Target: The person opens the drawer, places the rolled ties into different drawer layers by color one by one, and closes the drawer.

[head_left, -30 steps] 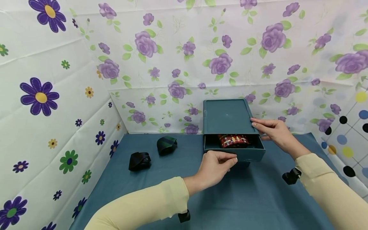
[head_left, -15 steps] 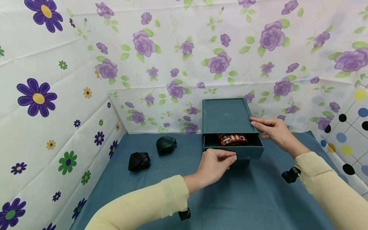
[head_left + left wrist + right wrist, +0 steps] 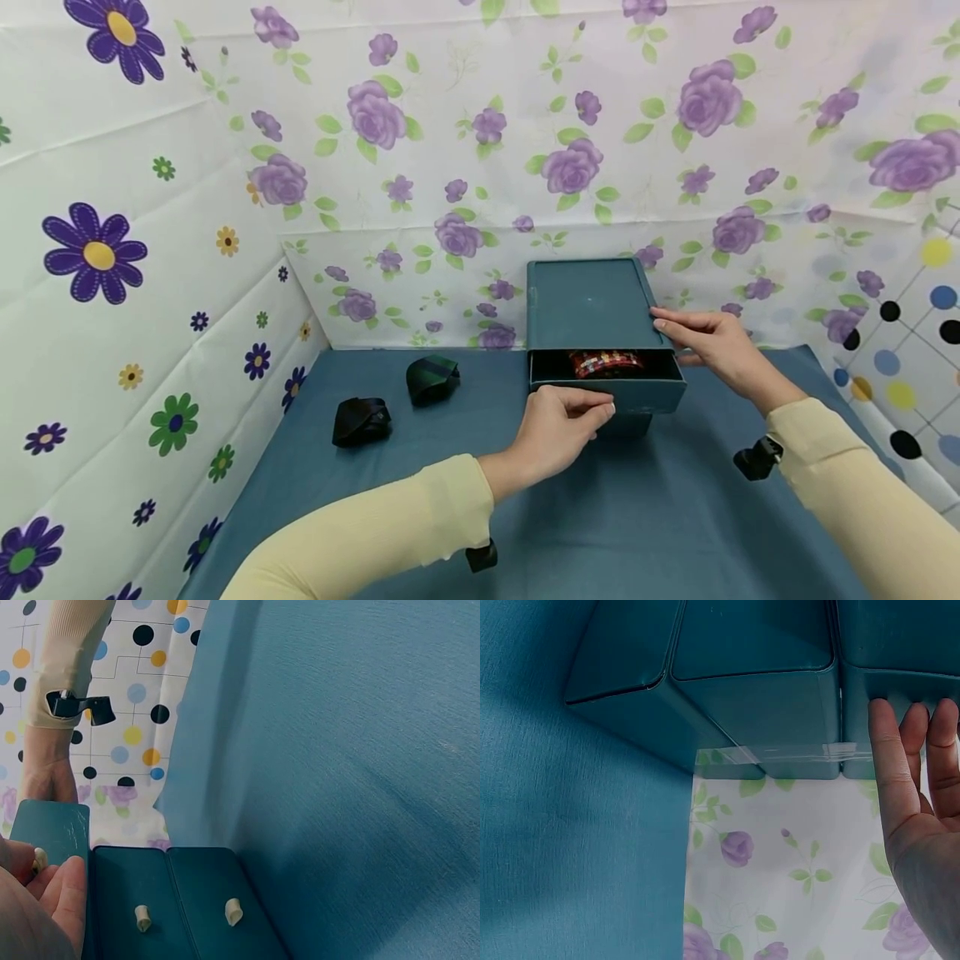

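A teal drawer cabinet point(image 3: 588, 300) stands against the back wall, its top drawer point(image 3: 648, 397) partly out. Inside that drawer lies a red multicoloured checked roll point(image 3: 606, 363), partly hidden. My left hand point(image 3: 558, 435) is at the drawer front; the left wrist view shows it pinching the small pale knob point(image 3: 40, 860). My right hand point(image 3: 717, 348) steadies the cabinet's right side near the top, fingers mostly straight against it, as the right wrist view also shows. Two lower drawers, with a pale knob point(image 3: 142, 918) and another knob point(image 3: 234, 912), are closed.
Left of the cabinet, a dark green roll point(image 3: 433, 381) like a rolled necktie and a black roll point(image 3: 362, 422) lie on the blue tablecloth point(image 3: 465, 375). A flowered sheet point(image 3: 420, 167) hangs behind, with another patterned sheet point(image 3: 97, 350) along the left.
The top drawer has slid slightly inward with my left hand on its knob, so less of the checked roll shows. My right hand stays at the cabinet's side.
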The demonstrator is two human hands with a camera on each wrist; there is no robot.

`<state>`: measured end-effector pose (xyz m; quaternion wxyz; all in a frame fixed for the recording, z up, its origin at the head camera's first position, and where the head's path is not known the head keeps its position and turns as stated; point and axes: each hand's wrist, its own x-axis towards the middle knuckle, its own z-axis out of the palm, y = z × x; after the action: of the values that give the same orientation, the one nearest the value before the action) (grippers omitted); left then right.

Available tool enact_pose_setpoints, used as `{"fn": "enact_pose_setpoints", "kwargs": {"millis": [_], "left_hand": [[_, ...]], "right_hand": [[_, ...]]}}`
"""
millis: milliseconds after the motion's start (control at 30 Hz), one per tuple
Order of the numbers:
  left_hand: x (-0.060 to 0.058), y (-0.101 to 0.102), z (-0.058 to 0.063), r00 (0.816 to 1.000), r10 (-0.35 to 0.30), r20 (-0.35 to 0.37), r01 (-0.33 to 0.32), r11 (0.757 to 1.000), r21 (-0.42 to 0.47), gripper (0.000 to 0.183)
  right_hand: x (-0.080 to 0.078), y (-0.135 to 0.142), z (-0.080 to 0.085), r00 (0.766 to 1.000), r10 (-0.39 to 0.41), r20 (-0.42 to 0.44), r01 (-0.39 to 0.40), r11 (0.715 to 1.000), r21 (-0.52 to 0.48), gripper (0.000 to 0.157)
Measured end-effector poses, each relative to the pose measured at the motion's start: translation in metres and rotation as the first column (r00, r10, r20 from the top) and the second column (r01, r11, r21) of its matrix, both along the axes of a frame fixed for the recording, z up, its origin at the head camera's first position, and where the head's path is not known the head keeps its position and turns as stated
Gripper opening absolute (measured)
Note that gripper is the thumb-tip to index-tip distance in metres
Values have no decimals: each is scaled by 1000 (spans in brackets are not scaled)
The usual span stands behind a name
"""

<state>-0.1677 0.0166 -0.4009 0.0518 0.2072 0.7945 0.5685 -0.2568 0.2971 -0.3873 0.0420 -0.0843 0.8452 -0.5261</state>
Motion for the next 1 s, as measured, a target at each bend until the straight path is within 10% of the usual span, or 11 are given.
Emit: {"fn": "enact_pose_setpoints", "kwargs": {"millis": [1000], "left_hand": [[-11,2,-3,1000,15,12,-15,999,40,21]], "right_hand": [[-1,1,-1,1000,0,8,0,1000,-18,49]]}}
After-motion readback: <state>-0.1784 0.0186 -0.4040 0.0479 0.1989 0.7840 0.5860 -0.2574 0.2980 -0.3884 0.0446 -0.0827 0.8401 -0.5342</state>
